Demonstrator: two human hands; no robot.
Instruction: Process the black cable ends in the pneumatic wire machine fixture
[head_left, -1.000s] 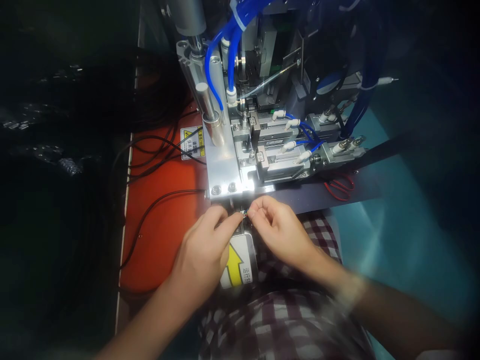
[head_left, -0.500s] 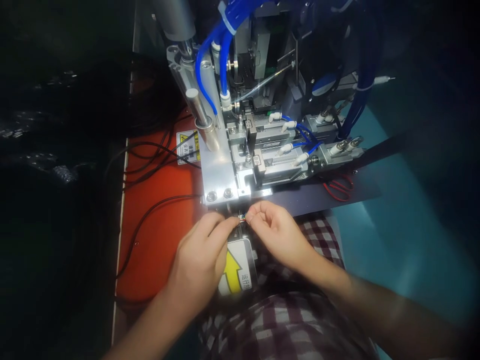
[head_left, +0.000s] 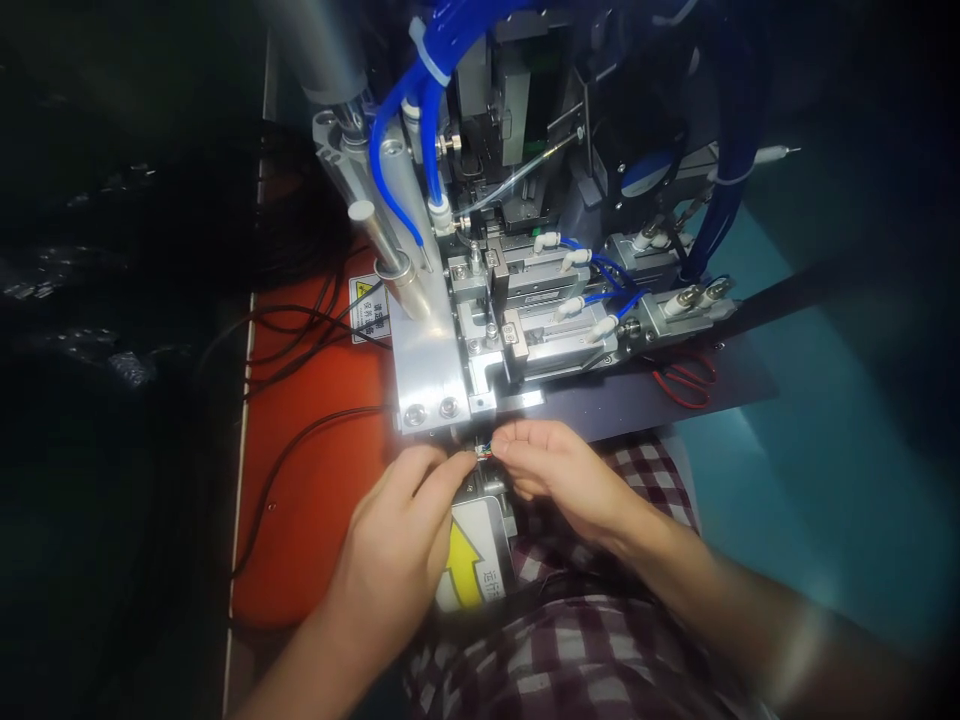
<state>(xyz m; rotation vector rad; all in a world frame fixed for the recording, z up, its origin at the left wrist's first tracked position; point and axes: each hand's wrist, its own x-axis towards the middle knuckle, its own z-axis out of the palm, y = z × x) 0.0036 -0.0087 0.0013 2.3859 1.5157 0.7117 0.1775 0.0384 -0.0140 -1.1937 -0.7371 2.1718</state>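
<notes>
Between the fingertips of both hands sits a small whitish connector [head_left: 480, 453] with thin coloured wires [head_left: 488, 449] coming out of its right side. My left hand [head_left: 409, 515] is closed, pinching the connector between thumb and finger. My right hand [head_left: 559, 465] pinches the coloured wires, its fingers curled together. Both hands are just in front of the near edge of the metal machine [head_left: 431, 380]. Below them lies a white plate with a yellow arrow [head_left: 466, 560], partly covered by my left hand.
Blue air tubes [head_left: 431, 90] arch over the machine and its pneumatic cylinders [head_left: 562, 350]. Red-handled scissors [head_left: 686, 382] lie on the dark plate at right. Black cables [head_left: 315, 420] cross the orange surface [head_left: 315, 480] at left, near a warning label [head_left: 370, 310].
The camera view has shifted slightly, so the machine appears a little lower. My right hand's fingers have changed position a little; both hands still hold the connector and its wires.
</notes>
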